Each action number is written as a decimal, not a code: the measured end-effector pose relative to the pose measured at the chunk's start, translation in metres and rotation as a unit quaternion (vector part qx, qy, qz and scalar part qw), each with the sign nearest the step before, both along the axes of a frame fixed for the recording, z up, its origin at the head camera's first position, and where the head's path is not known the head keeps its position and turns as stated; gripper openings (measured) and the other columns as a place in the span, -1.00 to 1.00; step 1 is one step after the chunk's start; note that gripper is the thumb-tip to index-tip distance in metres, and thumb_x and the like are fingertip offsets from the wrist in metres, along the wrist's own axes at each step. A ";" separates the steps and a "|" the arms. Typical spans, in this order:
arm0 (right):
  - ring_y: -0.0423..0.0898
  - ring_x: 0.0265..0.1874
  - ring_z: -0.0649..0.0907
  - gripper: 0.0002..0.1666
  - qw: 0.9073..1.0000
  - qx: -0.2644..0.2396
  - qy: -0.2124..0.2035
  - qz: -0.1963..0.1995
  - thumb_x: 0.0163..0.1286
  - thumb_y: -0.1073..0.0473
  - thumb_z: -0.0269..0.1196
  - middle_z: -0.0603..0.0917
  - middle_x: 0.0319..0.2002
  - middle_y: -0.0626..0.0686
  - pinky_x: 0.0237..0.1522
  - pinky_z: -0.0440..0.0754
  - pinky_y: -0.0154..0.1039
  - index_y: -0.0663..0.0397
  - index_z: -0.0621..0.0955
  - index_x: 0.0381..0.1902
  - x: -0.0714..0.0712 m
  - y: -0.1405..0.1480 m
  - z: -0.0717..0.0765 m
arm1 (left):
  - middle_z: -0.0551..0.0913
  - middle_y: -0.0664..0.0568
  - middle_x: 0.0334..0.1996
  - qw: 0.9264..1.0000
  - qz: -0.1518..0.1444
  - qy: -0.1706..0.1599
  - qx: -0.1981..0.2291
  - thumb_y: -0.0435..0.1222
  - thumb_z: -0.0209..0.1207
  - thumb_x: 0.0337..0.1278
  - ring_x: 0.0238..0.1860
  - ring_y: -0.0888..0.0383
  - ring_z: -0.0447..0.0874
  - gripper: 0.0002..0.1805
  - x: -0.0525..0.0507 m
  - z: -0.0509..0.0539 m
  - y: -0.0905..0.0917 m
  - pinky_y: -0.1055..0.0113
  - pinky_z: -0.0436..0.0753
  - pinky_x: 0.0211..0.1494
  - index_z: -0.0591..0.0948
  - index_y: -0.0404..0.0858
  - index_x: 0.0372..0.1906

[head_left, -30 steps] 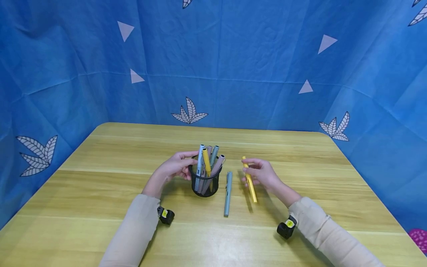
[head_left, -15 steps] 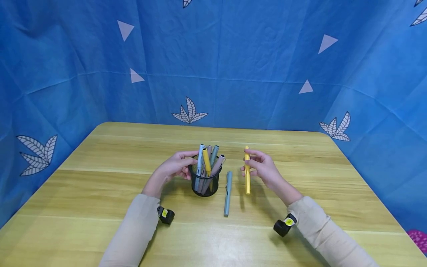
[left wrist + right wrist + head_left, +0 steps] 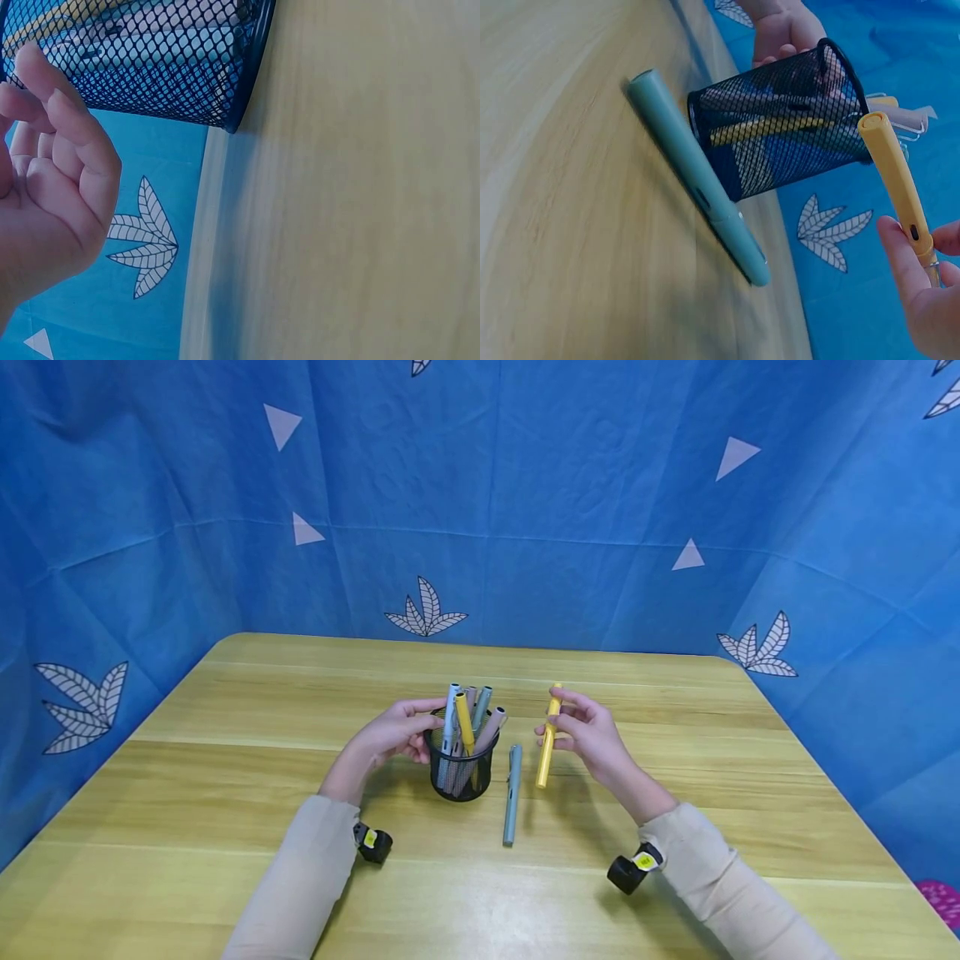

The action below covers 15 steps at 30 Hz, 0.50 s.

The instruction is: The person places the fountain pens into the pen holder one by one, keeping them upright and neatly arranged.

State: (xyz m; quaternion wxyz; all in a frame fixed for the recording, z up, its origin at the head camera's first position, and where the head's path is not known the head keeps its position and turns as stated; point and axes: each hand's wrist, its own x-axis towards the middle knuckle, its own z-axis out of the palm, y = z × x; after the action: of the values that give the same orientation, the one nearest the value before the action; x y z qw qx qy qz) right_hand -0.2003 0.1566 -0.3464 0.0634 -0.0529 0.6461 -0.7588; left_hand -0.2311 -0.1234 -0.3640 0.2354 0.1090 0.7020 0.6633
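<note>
A black mesh pen holder [image 3: 461, 783] stands upright on the table, with several pens leaning in it: a yellow pen [image 3: 464, 723], a pale blue pen [image 3: 450, 720], grey-green and mauve ones. My left hand [image 3: 396, 731] grips the holder's rim from the left, thumb on the near side; in the left wrist view its fingers [image 3: 75, 139] are curled beside the mesh. Between thumb and fingers, my right hand [image 3: 588, 732] pinches another yellow pen [image 3: 546, 760], tilted and raised off the table. A grey-green pen [image 3: 512, 795] lies on the wood between the holder and that hand.
The wooden table [image 3: 262, 693] has its far edge against a blue cloth backdrop [image 3: 555, 485] with leaf and triangle prints. A pink patterned item [image 3: 939, 902] shows at the lower right. Small black cameras [image 3: 628, 870] sit on both wrists.
My right hand has lifted the yellow pen a little and turned it, so its lower end swung left towards the holder. The left hand, the holder and the lying pen have stayed put.
</note>
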 end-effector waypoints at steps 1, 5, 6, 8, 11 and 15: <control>-0.08 -0.44 0.64 -0.42 1.000 -0.002 0.002 -0.003 0.25 0.52 -0.06 0.33 -0.25 0.19 -0.23 0.60 -0.11 0.38 0.19 0.26 0.000 -0.001 0.001 | 0.39 0.09 -0.87 1.000 0.000 0.000 0.000 -0.34 -0.01 0.16 -0.79 0.19 0.49 -0.44 0.000 0.000 0.000 0.39 0.50 -0.65 0.24 -0.21 0.30; -0.09 -0.44 0.65 -0.42 1.000 -0.020 0.011 -0.018 0.26 0.52 -0.05 0.33 -0.25 0.18 -0.29 0.62 -0.18 0.37 0.18 0.26 0.000 -0.005 0.004 | 0.39 0.09 -0.87 1.000 -0.001 0.000 0.002 -0.34 -0.01 0.16 -0.79 0.19 0.49 -0.44 0.000 0.000 0.000 0.40 0.49 -0.66 0.24 -0.21 0.30; -0.09 -0.44 0.66 -0.43 0.999 -0.024 0.012 -0.022 0.26 0.52 -0.05 0.33 -0.25 0.18 -0.30 0.62 -0.19 0.36 0.19 0.25 0.001 -0.006 0.005 | 0.39 0.09 -0.87 1.000 -0.001 0.001 0.002 -0.34 -0.01 0.16 -0.79 0.19 0.49 -0.44 0.000 0.000 0.000 0.40 0.49 -0.66 0.24 -0.21 0.30; -0.08 -0.44 0.66 -0.43 0.999 -0.034 0.015 -0.031 0.25 0.52 -0.05 0.33 -0.25 0.17 -0.30 0.62 -0.18 0.35 0.20 0.25 0.001 -0.007 0.007 | 0.40 0.09 -0.87 1.000 -0.002 0.001 0.003 -0.34 -0.01 0.16 -0.79 0.20 0.49 -0.44 0.001 0.000 0.000 0.40 0.49 -0.66 0.24 -0.22 0.31; -0.06 -0.43 0.66 -0.42 0.998 -0.046 0.021 -0.040 0.24 0.54 -0.04 0.33 -0.26 0.16 -0.27 0.61 -0.16 0.34 0.21 0.24 0.002 -0.009 0.010 | 0.39 0.09 -0.88 1.000 -0.002 0.001 0.004 -0.34 -0.01 0.16 -0.79 0.20 0.49 -0.44 0.001 0.001 0.000 0.41 0.48 -0.66 0.23 -0.22 0.31; -0.07 -0.41 0.66 -0.42 0.997 -0.051 0.031 -0.056 0.22 0.54 -0.01 0.32 -0.26 0.15 -0.27 0.61 -0.20 0.33 0.22 0.22 0.002 -0.013 0.011 | 0.39 0.09 -0.88 1.000 -0.002 0.000 0.003 -0.34 -0.01 0.17 -0.79 0.20 0.48 -0.44 0.001 0.001 0.000 0.41 0.47 -0.67 0.24 -0.22 0.31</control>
State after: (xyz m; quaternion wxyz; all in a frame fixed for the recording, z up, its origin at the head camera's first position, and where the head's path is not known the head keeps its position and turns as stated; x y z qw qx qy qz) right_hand -0.1986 0.1436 -0.3351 -0.0020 -0.0439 0.6102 -0.7910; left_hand -0.2305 -0.1231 -0.3633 0.2362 0.1109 0.6996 0.6652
